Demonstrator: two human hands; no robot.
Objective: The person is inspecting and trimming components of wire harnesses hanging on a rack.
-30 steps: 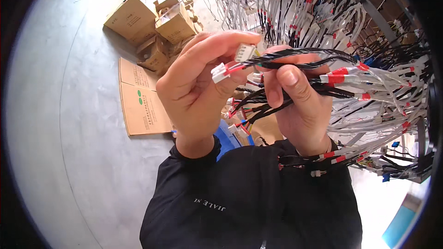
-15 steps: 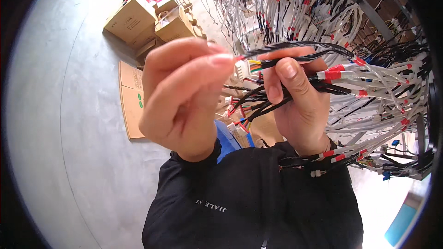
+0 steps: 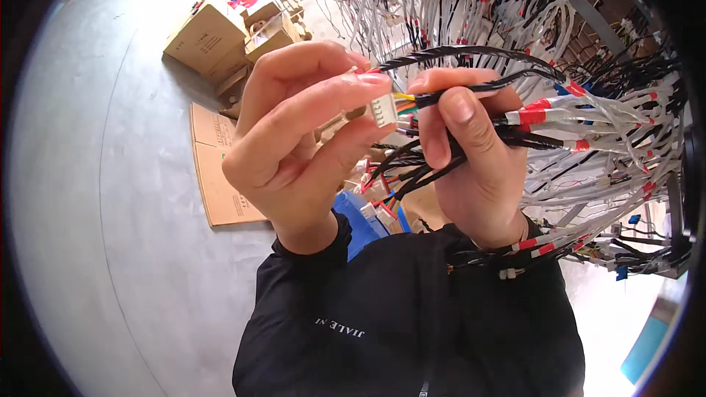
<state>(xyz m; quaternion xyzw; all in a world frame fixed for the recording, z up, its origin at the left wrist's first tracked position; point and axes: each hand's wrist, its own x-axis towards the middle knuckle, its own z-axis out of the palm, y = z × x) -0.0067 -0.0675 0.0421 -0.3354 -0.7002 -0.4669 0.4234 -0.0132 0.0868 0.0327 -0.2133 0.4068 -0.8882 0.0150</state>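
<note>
My left hand (image 3: 298, 136) is closed in a pinch at the end of a thin black-sleeved cable (image 3: 456, 51), where a bit of red wire shows between its fingers. The thumb and a finger of that hand also touch a white multi-pin connector (image 3: 383, 111), its row of slots turned outward. Yellow, orange and green wires run from this connector into a black-wrapped cable. My right hand (image 3: 482, 165) is closed round that cable and several other black cable branches of the wire harness (image 3: 533, 115). More white connectors (image 3: 379, 212) on coloured wires hang below, between the hands.
Masses of white and black cables with red tape (image 3: 471, 0) hang from a metal rack (image 3: 592, 18) on the right. Cardboard boxes (image 3: 206, 40) stand at the back left, with a flat carton (image 3: 220, 169) on the grey floor. A blue thing (image 3: 357, 224) lies behind my left wrist.
My left hand has shifted slightly right, and its thumb has come up against the white connector. The upper black cable bows higher. My right hand keeps its grip.
</note>
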